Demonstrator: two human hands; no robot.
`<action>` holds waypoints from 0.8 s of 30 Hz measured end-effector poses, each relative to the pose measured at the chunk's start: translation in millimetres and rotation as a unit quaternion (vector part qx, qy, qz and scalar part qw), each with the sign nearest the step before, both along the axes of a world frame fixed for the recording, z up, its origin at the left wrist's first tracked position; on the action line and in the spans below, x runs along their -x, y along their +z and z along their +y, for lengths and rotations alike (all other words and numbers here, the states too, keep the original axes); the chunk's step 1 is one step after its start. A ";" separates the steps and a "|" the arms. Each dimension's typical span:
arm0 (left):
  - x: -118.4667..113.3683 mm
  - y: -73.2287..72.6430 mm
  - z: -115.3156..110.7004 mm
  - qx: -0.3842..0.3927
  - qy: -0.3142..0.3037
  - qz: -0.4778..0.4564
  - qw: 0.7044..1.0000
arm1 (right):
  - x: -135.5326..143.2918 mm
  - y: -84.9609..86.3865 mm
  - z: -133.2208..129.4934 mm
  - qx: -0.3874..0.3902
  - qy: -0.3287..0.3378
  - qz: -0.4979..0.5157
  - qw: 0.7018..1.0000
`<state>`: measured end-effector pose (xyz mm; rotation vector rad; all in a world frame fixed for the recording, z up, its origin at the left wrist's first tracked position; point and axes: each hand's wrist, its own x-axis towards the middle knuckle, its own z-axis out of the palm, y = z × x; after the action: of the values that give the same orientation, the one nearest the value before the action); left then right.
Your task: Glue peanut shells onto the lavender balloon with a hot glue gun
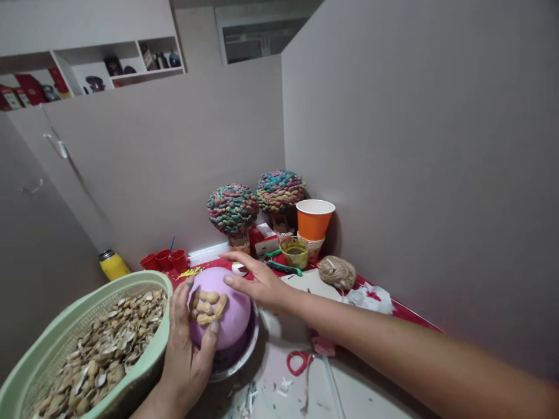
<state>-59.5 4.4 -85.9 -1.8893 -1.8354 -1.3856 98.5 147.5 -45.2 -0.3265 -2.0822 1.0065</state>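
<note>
A pink-purple balloon (238, 311) rests in a round metal bowl (238, 366). Several peanut shells (205, 308) lie close together on its near left face. My left hand (187, 343) curves round the left and lower side of the balloon, thumb by the shells, fingers at the left edge. Reaching in from the right, my right hand (257, 282) lies over the top right of the balloon, with thumb and fingers spread apart. Left of the bowl stands a green basket (159, 349) full of peanut shells.
Behind are two colourful ball-topped ornaments (233, 209), an orange cup (314, 221), a yellowish cup of liquid (294, 253), green-handled pliers (283, 267) and red cups (163, 260). A twine ball (337, 272) and red scissors (297, 362) lie to the right; a yellow bottle (114, 265) stands left.
</note>
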 end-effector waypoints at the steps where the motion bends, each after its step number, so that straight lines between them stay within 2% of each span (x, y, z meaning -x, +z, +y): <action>1: 0.7 0.2 0.0 -0.003 0.004 0.002 1.000 | 4.7 0.9 3.7 0.008 -0.001 -0.004 1.000; 5: 4.2 1.9 1.5 -0.001 -0.001 -0.009 1.000 | 24.1 6.5 14.4 0.021 0.029 -0.031 0.999; 9: 4.1 5.4 2.2 0.019 -0.010 -0.070 0.997 | 32.7 8.7 16.0 0.020 0.045 -0.077 0.996; 16: -6.1 21.2 -7.2 0.043 -0.018 -0.107 0.993 | 27.7 11.1 4.9 0.018 -0.067 -0.131 0.989; 20: -12.7 29.7 -5.7 0.051 0.013 -0.101 0.993 | 19.1 17.3 -7.6 -0.001 -0.134 -0.162 0.978; 24: -14.9 29.7 -2.1 0.036 0.048 -0.104 0.993 | 10.8 19.0 -16.1 -0.044 -0.163 -0.165 0.972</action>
<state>-44.6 2.3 -56.2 -1.7189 -2.0699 -1.5537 87.7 131.3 -26.2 -0.8080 -2.2602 0.6947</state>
